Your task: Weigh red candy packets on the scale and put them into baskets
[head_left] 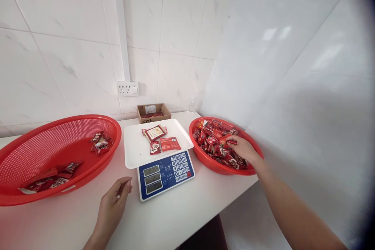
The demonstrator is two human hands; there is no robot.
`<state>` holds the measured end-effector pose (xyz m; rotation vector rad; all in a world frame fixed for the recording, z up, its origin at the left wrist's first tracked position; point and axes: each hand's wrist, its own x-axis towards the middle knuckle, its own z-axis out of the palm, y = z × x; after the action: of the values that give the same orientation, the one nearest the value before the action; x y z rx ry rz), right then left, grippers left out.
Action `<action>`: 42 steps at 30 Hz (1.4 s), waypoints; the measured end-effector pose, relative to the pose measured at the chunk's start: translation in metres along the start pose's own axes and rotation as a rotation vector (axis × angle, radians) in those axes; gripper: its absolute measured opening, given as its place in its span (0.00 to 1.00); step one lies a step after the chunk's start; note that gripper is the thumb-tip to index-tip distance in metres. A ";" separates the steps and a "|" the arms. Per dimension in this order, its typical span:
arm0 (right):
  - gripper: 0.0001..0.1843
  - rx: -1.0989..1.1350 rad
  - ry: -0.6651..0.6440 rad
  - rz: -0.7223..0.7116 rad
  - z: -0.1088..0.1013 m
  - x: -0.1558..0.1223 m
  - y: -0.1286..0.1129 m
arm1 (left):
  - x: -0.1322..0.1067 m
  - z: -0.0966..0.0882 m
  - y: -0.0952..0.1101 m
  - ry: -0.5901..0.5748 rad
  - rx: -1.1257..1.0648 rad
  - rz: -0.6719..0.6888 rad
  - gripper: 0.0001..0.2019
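Just left of the scale (165, 174), nearest on the counter (181, 218): left hand (115, 199), fingers loosely curled, holding nothing. Right of the scale, right hand (244, 149) laid among red sweet packets (212, 140) in a red basket (216, 167); grip on any one not clear. On the scale's white tray (136, 152), a few sachets (170, 143). Far left of the scale, a bigger basket (43, 144) with scattered packets. Behind the scale, a cardboard box (154, 112) against the wall.
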<state>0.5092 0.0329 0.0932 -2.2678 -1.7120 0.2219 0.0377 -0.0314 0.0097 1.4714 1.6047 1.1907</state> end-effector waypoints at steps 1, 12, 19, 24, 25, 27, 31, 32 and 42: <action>0.17 -0.004 -0.020 -0.013 0.002 0.001 -0.001 | 0.000 0.000 0.000 -0.008 0.007 -0.005 0.20; 0.23 -0.140 -0.103 0.044 0.013 0.001 -0.009 | -0.001 -0.001 0.001 -0.014 0.028 0.022 0.19; 0.20 -0.135 0.091 0.123 0.000 -0.001 -0.005 | -0.002 0.000 -0.001 -0.011 0.023 0.039 0.19; 0.21 -0.150 0.129 0.171 -0.001 -0.003 -0.005 | 0.000 0.001 -0.004 -0.014 0.022 0.046 0.19; 0.22 -0.155 0.133 0.179 -0.002 -0.004 -0.006 | 0.000 0.001 -0.004 -0.012 0.023 0.047 0.18; 0.23 -0.168 0.141 0.187 -0.003 -0.007 -0.008 | 0.000 0.001 -0.004 -0.008 0.022 0.046 0.18; 0.24 -0.192 0.142 0.178 -0.007 -0.011 -0.010 | -0.001 0.001 -0.002 0.000 -0.003 0.044 0.16; 0.24 -0.199 0.146 0.178 -0.009 -0.011 -0.008 | -0.002 0.002 -0.001 0.003 -0.012 0.055 0.15; 0.20 0.224 0.304 -0.086 -0.004 0.000 -0.065 | -0.005 0.006 -0.003 -0.004 -0.057 0.094 0.13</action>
<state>0.4508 0.0487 0.1174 -1.9490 -1.5384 0.0430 0.0429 -0.0346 0.0043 1.5265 1.5005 1.2746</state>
